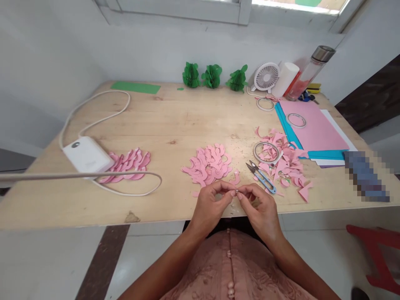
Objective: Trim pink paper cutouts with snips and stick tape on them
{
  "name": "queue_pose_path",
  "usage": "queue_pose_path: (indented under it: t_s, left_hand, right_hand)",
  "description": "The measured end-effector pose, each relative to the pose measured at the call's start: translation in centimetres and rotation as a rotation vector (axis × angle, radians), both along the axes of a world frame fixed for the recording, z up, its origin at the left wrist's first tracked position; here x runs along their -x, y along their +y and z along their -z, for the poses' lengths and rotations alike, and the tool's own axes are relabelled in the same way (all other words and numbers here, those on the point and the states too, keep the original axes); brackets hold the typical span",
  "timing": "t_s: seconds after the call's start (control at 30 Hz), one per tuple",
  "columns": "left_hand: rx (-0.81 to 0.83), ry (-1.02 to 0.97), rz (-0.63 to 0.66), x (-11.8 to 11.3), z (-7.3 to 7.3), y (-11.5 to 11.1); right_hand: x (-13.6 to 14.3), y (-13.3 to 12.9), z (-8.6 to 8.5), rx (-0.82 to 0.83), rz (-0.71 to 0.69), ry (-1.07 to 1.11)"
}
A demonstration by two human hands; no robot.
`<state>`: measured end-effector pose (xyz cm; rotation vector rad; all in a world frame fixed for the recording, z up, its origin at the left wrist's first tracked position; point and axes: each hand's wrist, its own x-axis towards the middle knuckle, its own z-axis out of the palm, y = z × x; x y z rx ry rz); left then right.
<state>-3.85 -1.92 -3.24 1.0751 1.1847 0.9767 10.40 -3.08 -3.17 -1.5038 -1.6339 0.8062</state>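
Observation:
My left hand [215, 204] and my right hand [259, 206] meet at the table's front edge, fingertips pinched together. Between them is a tiny whitish bit, too small to make out. Just beyond my left hand lies a pile of curved pink paper pieces [208, 162], with one single pink piece [236, 177] close to my fingertips. Blue-handled thread snips [263, 178] rest near my right hand, blades apart. Behind them, a roll of tape [266, 153] sits on pink paper scraps [292, 166].
At left, a white box [87, 154] with a looping cable stands beside more pink pieces [133, 164]. Green paper shapes [211, 76], a small fan [266, 77] and a glass bottle [308, 77] line the back. Pink sheets [318, 129] lie right; a red stool [375, 254] stands below.

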Motion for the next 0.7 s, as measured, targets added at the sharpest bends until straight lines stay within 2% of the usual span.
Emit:
queue_pose_path:
  t_s: [0.47,0.53,0.6,0.7]
  left_hand:
    - [-0.086,0.171,0.034,0.07,-0.19,-0.13]
    - [-0.141,0.278,0.010,0.31,-0.21,-0.07]
    - [-0.227,0.468,-0.006,0.53,-0.20,0.18]
    - [-0.387,0.832,0.101,0.47,-0.13,0.86]
  right_hand:
    - [0.26,-0.33,-0.24,0.033,-0.015,-0.039]
    - [0.35,-0.45,-0.49,0.045,-0.017,-0.026]
    - [0.26,-0.53,-0.67,0.058,-0.004,-0.007]
    - [-0.22,-0.58,-0.57,0.084,0.038,0.028]
